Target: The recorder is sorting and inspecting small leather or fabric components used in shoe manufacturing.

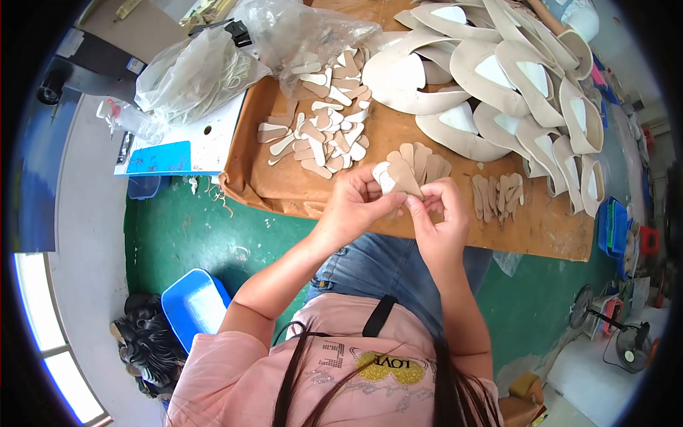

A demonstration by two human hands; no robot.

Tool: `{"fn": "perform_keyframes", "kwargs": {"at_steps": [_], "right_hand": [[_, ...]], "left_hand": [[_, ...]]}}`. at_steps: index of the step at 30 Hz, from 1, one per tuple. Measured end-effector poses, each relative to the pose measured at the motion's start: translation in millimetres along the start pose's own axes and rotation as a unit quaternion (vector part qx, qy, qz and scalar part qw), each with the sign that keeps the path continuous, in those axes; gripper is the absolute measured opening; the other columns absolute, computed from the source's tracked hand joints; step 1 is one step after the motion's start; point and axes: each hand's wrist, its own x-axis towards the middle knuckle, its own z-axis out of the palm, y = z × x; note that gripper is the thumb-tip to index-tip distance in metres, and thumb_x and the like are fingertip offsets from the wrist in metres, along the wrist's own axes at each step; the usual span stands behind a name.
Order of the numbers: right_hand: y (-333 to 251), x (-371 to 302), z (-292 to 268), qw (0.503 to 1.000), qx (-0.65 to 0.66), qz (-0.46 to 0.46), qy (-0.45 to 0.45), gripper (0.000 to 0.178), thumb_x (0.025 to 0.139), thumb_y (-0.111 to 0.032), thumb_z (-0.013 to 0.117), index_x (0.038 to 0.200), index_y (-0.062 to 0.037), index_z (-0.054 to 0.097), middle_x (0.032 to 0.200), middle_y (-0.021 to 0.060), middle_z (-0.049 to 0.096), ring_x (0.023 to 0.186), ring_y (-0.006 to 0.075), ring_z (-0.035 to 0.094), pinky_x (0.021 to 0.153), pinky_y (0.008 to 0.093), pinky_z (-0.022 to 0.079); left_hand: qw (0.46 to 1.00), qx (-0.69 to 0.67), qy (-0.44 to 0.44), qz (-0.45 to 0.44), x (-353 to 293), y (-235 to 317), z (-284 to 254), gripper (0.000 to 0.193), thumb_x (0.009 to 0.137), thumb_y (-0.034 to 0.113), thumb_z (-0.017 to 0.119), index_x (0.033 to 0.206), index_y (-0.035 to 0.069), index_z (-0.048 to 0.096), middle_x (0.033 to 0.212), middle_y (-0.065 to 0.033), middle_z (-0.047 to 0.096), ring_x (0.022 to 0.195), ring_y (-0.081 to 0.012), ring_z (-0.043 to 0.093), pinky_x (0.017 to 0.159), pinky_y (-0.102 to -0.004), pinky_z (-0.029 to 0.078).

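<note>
Both of my hands meet over the near edge of the brown-covered table (299,196). Between thumb and fingers, my left hand (353,206) pinches a tan, paddle-shaped leather piece (405,176) with a white piece (385,178) against it. My right hand (442,217) grips the narrow end of the same tan piece, its fingers curled. Just beyond them is a fan of similar tan pieces (430,162); whether any are in my fingers is hidden. A loose heap of tan and white pieces (327,132) lies to the left. Rows of narrow tan pieces (496,196) are at the right.
Large beige shoe uppers (491,78) with white patches pile up at the far right, near another person's sleeve (580,20). Clear plastic bags (199,75) sit at the far left. A blue bin (196,306) stands on the green floor at left, a fan (629,341) at right.
</note>
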Motion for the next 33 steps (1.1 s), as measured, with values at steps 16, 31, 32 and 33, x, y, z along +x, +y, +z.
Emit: {"fn": "perform_keyframes", "kwargs": {"at_steps": [16,31,32,33], "right_hand": [[-26,-31,-30,0.915,0.245,0.277,-0.158,0.009,0.075,0.0,0.059,0.071,-0.0008,0.051,0.06,-0.0009,0.049,0.053,0.0028,0.046,0.046,0.0165,0.037],[24,-1,-2,0.964,0.114,0.241,-0.019,0.012,0.074,-0.007,0.063,0.073,0.0008,0.053,0.058,0.0005,0.052,0.049,0.0033,0.045,0.044,0.0166,0.036],[18,-4,-1,0.952,0.158,0.254,-0.057,0.012,0.074,-0.005,0.063,0.071,0.0007,0.053,0.061,0.0025,0.054,0.05,0.0025,0.045,0.044,0.0168,0.037],[15,-6,3,0.939,0.207,0.263,-0.079,0.011,0.075,-0.005,0.062,0.071,0.0006,0.053,0.062,0.0028,0.055,0.05,0.0022,0.046,0.044,0.0169,0.037]], "left_hand": [[0.823,0.5,0.242,0.118,-13,-19,-39,0.008,0.069,0.004,0.056,0.076,0.003,0.051,0.059,-0.0144,0.054,0.05,-0.0257,0.056,0.045,-0.0323,0.043],[0.985,-0.156,0.051,-0.046,-1,-25,-16,0.015,0.084,0.004,0.046,0.097,-0.001,0.051,0.085,-0.0097,0.059,0.075,-0.016,0.059,0.067,-0.0246,0.047],[0.987,-0.149,0.036,-0.057,-1,-28,-16,0.014,0.084,0.004,0.047,0.096,-0.001,0.052,0.085,-0.01,0.059,0.074,-0.0162,0.059,0.066,-0.025,0.047],[0.987,-0.148,0.034,-0.057,-2,-28,-14,0.014,0.084,0.004,0.047,0.096,-0.001,0.052,0.085,-0.01,0.059,0.074,-0.0162,0.059,0.066,-0.025,0.047]]}}
